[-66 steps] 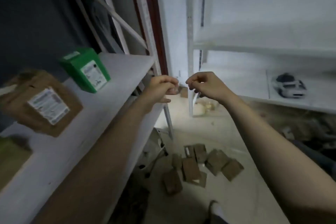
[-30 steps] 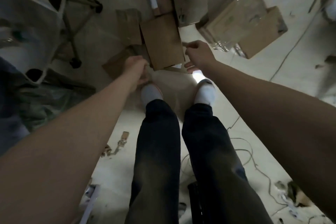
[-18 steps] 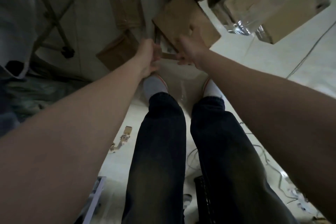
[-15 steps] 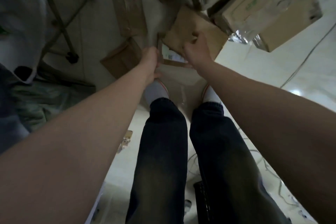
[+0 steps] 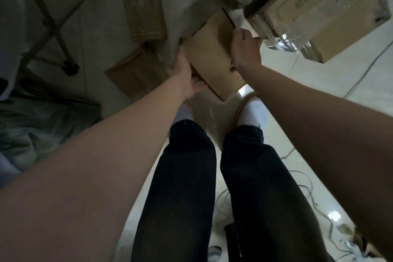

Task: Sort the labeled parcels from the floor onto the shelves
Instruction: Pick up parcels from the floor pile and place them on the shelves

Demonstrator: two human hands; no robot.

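A flat brown cardboard parcel (image 5: pixel 212 59) is held between both hands, just ahead of the person's white shoes (image 5: pixel 251 110). It is judged to be lifted clear of the floor (image 5: pixel 297 91), since one corner overlaps the right toe. The left hand (image 5: pixel 185 72) is clamped on the left edge, with the thumb on the near side and the fingers tucked beneath, out of sight. The right hand (image 5: pixel 244 51) is curled over the right edge, fingers together and bent onto the board. Opposed grips at either side are judged to steady a wide, thin item. No label is seen on the upturned face; it is presumably underneath. Further taped parcels (image 5: pixel 142 10) lie on the floor to the left, and larger film-wrapped boxes (image 5: pixel 319 13) lie just beyond the right hand. Folding stand legs (image 5: pixel 53 25) are noted at far left. The shelves are not in view.
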